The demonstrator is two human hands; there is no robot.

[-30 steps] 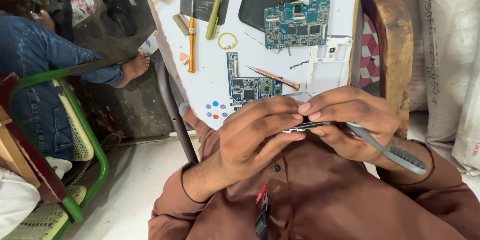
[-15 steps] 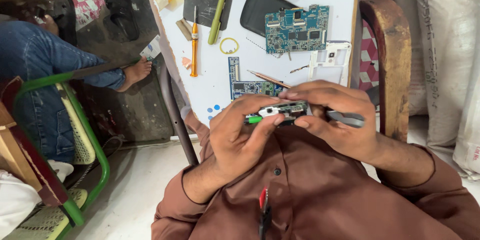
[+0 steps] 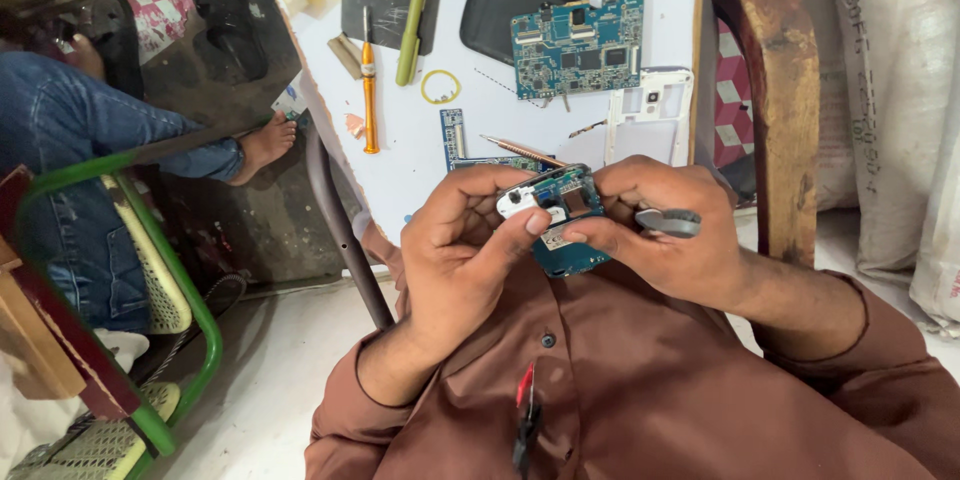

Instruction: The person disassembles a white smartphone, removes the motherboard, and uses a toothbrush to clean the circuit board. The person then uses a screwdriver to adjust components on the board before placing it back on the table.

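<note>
Both my hands hold a small blue circuit board [image 3: 562, 215] with a white plastic piece on top, close to my chest at the near edge of the white table [image 3: 480, 130]. My left hand [image 3: 462, 250] grips its left side, thumb pressing on the white piece. My right hand [image 3: 672, 240] pinches the board's right side and also keeps a grey tool handle [image 3: 668, 222] tucked between its fingers.
On the table lie a larger blue circuit board [image 3: 578, 45], a narrow blue board [image 3: 455, 137], a white phone frame [image 3: 648, 115], a black back cover [image 3: 492, 10], an orange screwdriver [image 3: 369, 90], a yellow ring [image 3: 440, 87] and tweezers [image 3: 520, 149]. Another person's jeans leg [image 3: 90, 140] and a green chair [image 3: 180, 310] are left; a wooden chair back [image 3: 775, 90] is right.
The small board has been turned over in my hands, from edge-on to its face up. The grey tool swung from sticking out lower right to being tucked in my right hand.
</note>
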